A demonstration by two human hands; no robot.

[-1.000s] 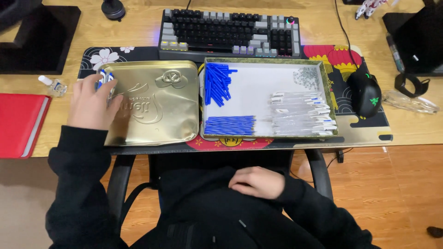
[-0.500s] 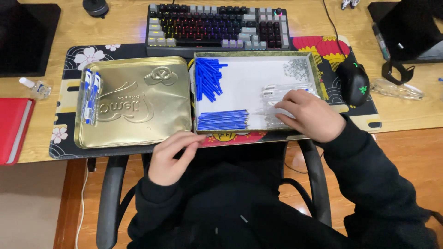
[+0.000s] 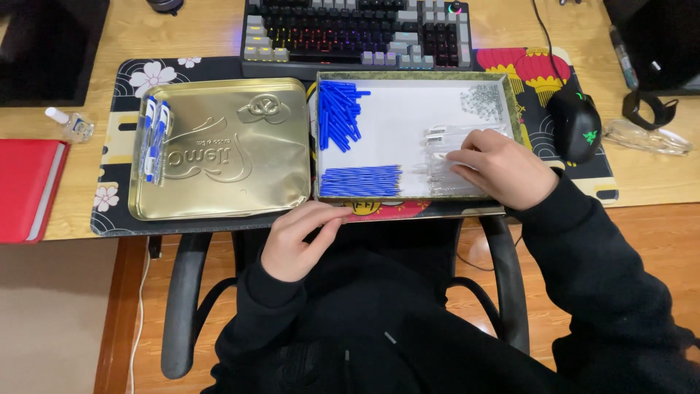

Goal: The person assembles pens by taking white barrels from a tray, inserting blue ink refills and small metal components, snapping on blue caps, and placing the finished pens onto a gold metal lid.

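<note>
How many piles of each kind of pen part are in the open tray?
Open tray, pile by pile:
Blue caps: 1
Blue refills: 1
Clear barrels, under the right hand: 1
Small springs: 1
Total: 4

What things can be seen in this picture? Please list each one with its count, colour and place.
tray: one, white inside, desk centre-right
pen caps: a pile, blue, tray's upper left
refills: a row, blue, tray's lower left
clear barrels: a pile, transparent, tray's right, under the right hand
springs: a small heap, silvery, tray's upper right corner
tin lid: one, gold, left of the tray
finished pens: a few, blue and white, on the lid's left edge
keyboard: one, black and grey, behind the tray
mouse: one, black, right of the tray
red book: one, far left
left hand: at the tray's front edge
right hand: on the clear barrels
</note>
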